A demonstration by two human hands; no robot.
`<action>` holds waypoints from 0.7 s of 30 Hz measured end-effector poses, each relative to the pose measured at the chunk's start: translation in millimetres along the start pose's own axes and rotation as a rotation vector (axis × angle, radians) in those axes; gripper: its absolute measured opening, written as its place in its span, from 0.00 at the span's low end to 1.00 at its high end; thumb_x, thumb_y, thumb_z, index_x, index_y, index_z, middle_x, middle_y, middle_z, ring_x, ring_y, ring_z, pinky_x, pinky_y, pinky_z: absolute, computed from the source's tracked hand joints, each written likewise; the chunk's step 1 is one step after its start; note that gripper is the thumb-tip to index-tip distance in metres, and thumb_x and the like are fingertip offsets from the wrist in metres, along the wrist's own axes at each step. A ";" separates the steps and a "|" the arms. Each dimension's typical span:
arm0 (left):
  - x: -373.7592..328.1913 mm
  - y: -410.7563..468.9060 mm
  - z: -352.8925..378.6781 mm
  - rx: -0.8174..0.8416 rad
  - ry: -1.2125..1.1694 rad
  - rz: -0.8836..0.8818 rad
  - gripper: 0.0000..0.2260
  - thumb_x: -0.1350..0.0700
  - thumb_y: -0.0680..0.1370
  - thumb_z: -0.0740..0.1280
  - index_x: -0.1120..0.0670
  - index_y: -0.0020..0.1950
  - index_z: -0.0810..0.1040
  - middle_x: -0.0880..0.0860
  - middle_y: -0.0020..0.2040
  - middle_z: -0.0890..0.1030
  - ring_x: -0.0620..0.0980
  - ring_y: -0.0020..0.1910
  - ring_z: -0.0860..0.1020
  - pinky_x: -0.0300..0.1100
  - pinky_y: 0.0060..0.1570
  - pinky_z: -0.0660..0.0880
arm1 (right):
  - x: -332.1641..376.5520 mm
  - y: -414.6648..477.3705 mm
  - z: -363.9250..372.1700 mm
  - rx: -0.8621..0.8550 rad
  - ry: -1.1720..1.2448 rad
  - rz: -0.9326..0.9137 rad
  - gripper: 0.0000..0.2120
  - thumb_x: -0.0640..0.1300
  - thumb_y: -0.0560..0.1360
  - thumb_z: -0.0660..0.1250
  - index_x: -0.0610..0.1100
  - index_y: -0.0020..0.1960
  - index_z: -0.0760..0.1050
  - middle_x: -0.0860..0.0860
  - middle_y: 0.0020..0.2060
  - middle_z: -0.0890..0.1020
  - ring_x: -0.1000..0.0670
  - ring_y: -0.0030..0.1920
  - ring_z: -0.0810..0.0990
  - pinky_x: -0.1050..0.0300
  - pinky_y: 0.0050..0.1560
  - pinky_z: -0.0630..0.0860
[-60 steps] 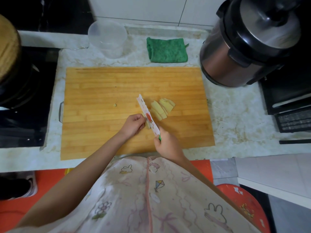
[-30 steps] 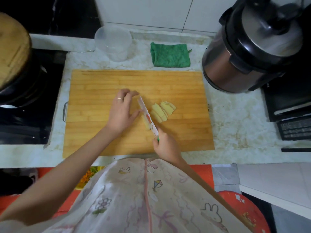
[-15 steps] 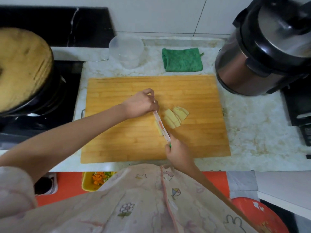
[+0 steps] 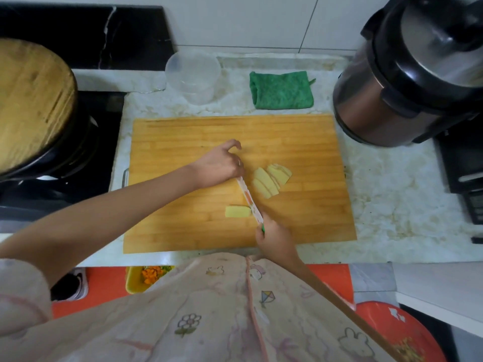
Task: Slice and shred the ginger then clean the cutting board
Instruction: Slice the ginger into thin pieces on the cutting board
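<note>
A wooden cutting board (image 4: 183, 231) lies on the marble counter. Several pale ginger slices (image 4: 271, 178) are fanned out right of its middle. An uncut ginger piece (image 4: 236, 211) lies flat against the left side of the knife (image 4: 249, 199), whose patterned white blade runs diagonally across the board. My right hand (image 4: 273, 237) grips the green knife handle near the board's front edge. Over the blade's far tip sits my left hand (image 4: 222, 164), its fingers curled and the index hooked upward. Whether it pinches anything is hidden.
A folded green cloth (image 4: 281, 90) and a clear plastic container (image 4: 193, 77) sit behind the board. A pressure cooker (image 4: 407, 74) stands at the right. On the stove at the left is a black pan with a wooden lid (image 4: 31, 100). Below the counter edge is a yellow bowl of chopped vegetables (image 4: 146, 278).
My left hand left the ginger piece, reached across the board and now sits at the blade's far end. The ginger piece lies uncovered. The knife stayed put.
</note>
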State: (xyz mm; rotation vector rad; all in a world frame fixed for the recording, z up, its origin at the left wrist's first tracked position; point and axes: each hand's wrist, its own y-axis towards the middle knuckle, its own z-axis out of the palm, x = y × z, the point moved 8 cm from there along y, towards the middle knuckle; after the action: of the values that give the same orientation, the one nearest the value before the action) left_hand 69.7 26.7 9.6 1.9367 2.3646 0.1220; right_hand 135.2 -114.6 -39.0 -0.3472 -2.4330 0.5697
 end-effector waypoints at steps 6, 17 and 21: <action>13.6 -80.5 28.3 -0.119 -0.575 -1.018 0.19 0.53 0.73 0.72 0.59 0.58 0.71 0.57 0.51 0.76 0.60 0.48 0.77 0.47 0.44 0.71 | -3.3 2.8 1.5 0.024 0.052 0.020 0.22 0.42 0.79 0.54 0.44 0.73 0.63 0.51 0.33 0.73 0.52 0.33 0.72 0.60 0.31 0.65; -50.9 -53.5 67.8 0.090 -0.558 -0.813 0.16 0.54 0.69 0.75 0.53 0.54 0.77 0.52 0.54 0.78 0.55 0.54 0.76 0.47 0.48 0.73 | -14.5 -7.4 -33.7 -0.194 0.191 0.017 0.08 0.39 0.79 0.57 0.40 0.54 0.74 0.51 0.27 0.69 0.56 0.25 0.65 0.62 0.24 0.59; -52.8 -56.3 67.9 0.052 -0.662 -0.908 0.11 0.56 0.71 0.72 0.52 0.49 0.73 0.47 0.47 0.77 0.51 0.46 0.77 0.44 0.38 0.71 | -23.8 -12.5 -35.4 -0.222 0.239 0.029 0.08 0.39 0.79 0.58 0.37 0.44 0.71 0.42 0.28 0.72 0.55 0.25 0.61 0.61 0.25 0.59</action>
State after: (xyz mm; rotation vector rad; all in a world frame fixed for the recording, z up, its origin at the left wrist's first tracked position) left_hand 33.0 -35.5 -63.6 0.5793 2.4507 -0.5409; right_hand 174.3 -123.2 -19.4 -0.5119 -2.2644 0.2530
